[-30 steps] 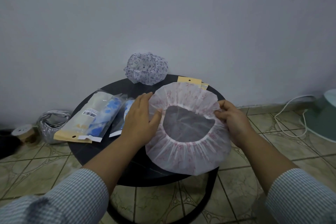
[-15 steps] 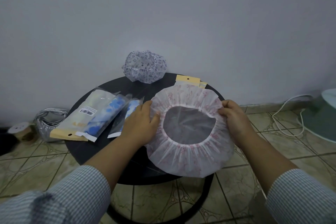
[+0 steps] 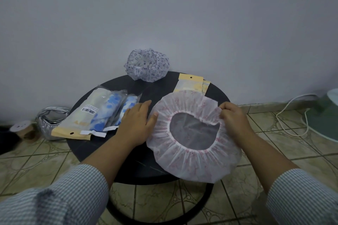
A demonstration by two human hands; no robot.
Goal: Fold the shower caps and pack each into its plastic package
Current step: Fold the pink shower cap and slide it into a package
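pink-printed shower cap (image 3: 193, 153) lay opening-up on the round black worktop (image 3: 150, 89), its near edge hanging past the worktop's front rim. the right hand (image 3: 233, 117) pinched the gathered elastic band on the cap's far right side, fingers curled round the ruffle. the left hand (image 3: 136, 124) rested flat beside the cap's left edge, fingers fairly straight, thumb tip touching the ruffle, gripping nothing.

the cap looked like thin, crinkly plastic film: very light, limp, likely slippery against itself and apt to spring open where the elastic bunched. it would probably handle best taken by the elastic band at two opposite points, pulled taut, then folded in half and pressed flat so trapped air escaped.

behind the cap, the empty yellow-topped packages (image 3: 192, 84) lay partly under its far edge. left of the cap sat the packed blue caps (image 3: 102, 113) in their bags. beyond the cap, at the worktop's far rim, the purple-printed cap (image 3: 146, 66) waited unfolded.
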